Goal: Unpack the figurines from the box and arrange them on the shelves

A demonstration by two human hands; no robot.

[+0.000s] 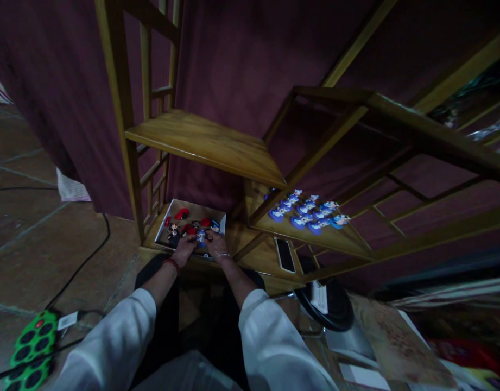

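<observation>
Light sleeves [107,331] sit closest in the head view, leading to left hand [184,248] and right hand [214,244], fingers of both clamped on a small blue figure [201,237] at the near side of the white box [201,209]; can't tell if it's in or just above. Box is on the low shelf [241,244] with red-and-black figures [173,233] inside, phone [285,255] farther right. Purple-blue figures [302,220] stand grouped on the raised shelf [347,239].
</observation>
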